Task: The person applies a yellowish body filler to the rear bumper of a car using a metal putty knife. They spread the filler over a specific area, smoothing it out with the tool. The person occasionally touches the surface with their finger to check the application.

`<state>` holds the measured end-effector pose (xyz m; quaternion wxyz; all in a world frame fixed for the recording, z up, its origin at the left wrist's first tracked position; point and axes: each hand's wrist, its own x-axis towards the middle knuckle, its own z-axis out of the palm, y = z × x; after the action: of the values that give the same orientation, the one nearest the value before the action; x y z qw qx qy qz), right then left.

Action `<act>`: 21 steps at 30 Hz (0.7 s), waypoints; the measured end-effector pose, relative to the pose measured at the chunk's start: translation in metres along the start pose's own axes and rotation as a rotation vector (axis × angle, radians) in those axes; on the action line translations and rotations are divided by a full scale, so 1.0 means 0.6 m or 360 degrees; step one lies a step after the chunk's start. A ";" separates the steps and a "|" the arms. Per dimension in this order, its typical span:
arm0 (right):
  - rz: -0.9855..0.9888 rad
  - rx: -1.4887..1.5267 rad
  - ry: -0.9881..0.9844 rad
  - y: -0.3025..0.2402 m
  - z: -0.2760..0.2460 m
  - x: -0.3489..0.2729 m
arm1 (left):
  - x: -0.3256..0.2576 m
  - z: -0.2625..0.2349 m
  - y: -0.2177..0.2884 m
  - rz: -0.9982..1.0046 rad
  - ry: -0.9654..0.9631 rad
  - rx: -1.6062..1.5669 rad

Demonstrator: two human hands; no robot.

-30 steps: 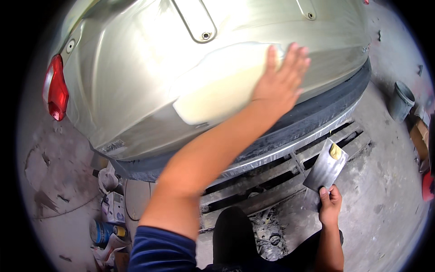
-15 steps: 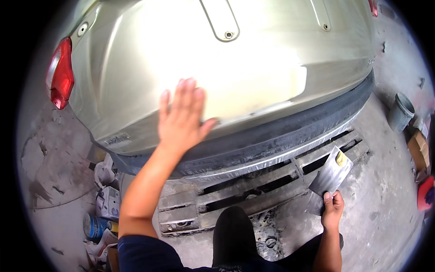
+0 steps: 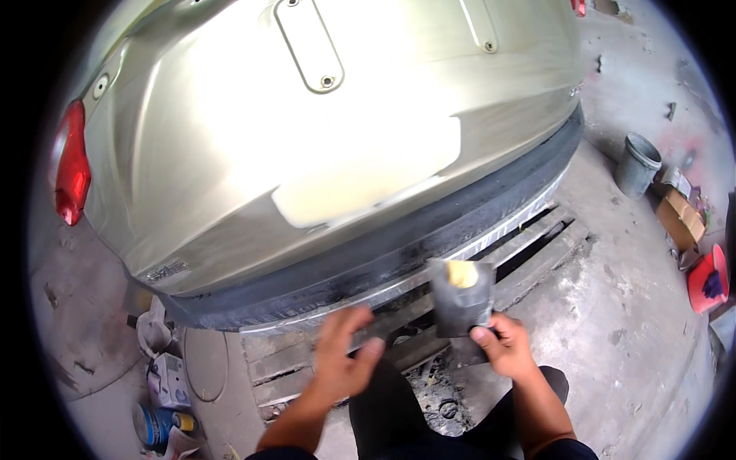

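A pale gold car tailgate (image 3: 222, 138) fills the upper middle, with a smooth cream filler patch (image 3: 330, 195) low on it. My left hand (image 3: 343, 360) is in the air in front of the bumper (image 3: 399, 245), slightly blurred, fingers apart and holding nothing. With thumb on top, my right hand (image 3: 506, 349) grips a flat grey putty plate (image 3: 461, 310) by its lower edge. A dab of yellow putty (image 3: 461, 274) sits near the plate's far end. Another thin grey piece shows below the plate; its kind is unclear.
Slatted grating (image 3: 284, 364) lies under the bumper. A grey bucket (image 3: 639, 166), a cardboard box (image 3: 680, 220) and a red tub (image 3: 707, 285) stand at right. At lower left are a white box (image 3: 169, 381) and a blue tin (image 3: 152, 425).
My left hand has come off the tailgate and down towards me. The putty plate in my right hand has moved left, nearer my left hand. The view has shifted.
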<state>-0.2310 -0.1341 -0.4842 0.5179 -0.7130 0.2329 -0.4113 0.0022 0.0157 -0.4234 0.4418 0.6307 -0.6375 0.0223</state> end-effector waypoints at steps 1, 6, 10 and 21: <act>-0.0044 -0.0050 -0.0054 -0.011 0.011 0.005 | -0.010 0.033 0.014 -0.0307 -0.0150 -0.0483; -0.0040 -0.0240 -0.0211 -0.034 0.028 0.004 | -0.032 0.113 0.013 -0.0429 0.0051 -0.1104; 0.0008 -0.0203 -0.0239 -0.060 0.022 0.004 | -0.033 0.102 0.013 -0.0451 0.0083 -0.1272; -0.0663 -0.0940 0.0012 -0.113 0.003 0.030 | -0.015 0.091 0.038 -0.0596 0.0456 -0.1411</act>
<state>-0.2261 -0.1228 -0.4153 0.1937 -0.8626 0.1932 -0.4256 -0.0477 -0.0045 -0.4500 0.7468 0.4766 -0.3945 -0.2441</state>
